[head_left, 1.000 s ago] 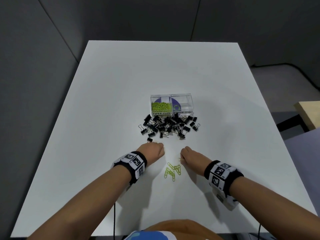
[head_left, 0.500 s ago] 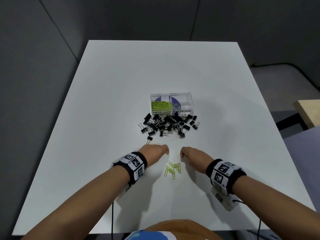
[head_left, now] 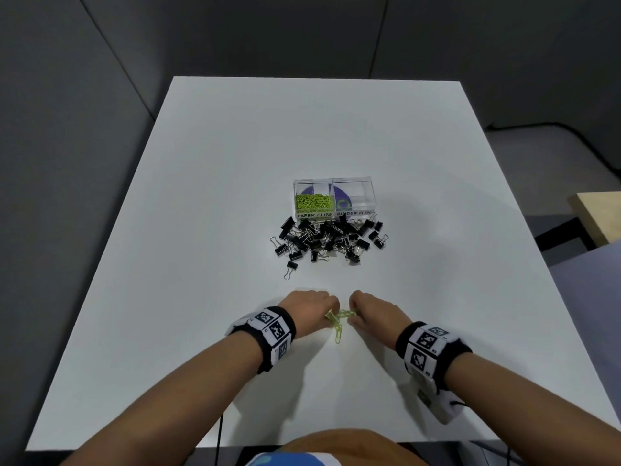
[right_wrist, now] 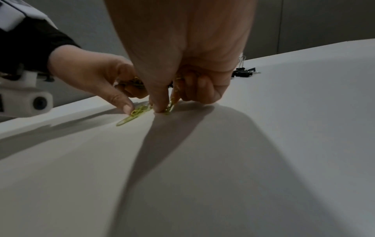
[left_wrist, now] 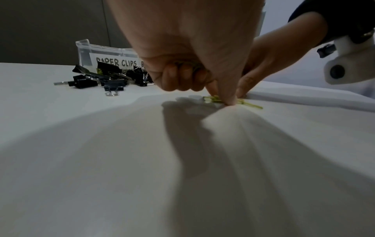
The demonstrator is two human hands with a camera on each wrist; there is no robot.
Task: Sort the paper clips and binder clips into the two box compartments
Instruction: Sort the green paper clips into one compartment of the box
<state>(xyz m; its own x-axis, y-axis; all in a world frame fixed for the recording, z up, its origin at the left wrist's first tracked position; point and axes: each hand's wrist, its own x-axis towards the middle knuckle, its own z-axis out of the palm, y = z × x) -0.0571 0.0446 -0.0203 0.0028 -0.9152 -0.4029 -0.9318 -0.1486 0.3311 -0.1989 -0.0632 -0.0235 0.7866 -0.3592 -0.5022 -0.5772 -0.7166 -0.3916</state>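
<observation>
Several loose green paper clips [head_left: 338,321] lie on the white table [head_left: 201,230] close to me, between my two hands. My left hand [head_left: 331,310] pinches some of them with thumb and forefinger [left_wrist: 225,99], its other fingers curled over more clips. My right hand [head_left: 354,311] pinches clips [right_wrist: 169,106] from the other side in the same way. Farther off stands the clear two-compartment box [head_left: 368,183]. Its left compartment, labelled PAPER CLIPS, holds green paper clips [head_left: 314,202]. The right one, labelled BINDER CLIPS, looks empty. A pile of black binder clips [head_left: 331,238] lies in front of the box.
One stray binder clip [head_left: 291,266] lies apart, left of the pile and nearest my left hand. A wooden surface [head_left: 601,216] shows beyond the table's right edge. Grey partition walls stand behind and to the left.
Both hands have moved inward onto the loose paper clips. The spread clips are now gathered into a tighter bunch under the fingertips.
</observation>
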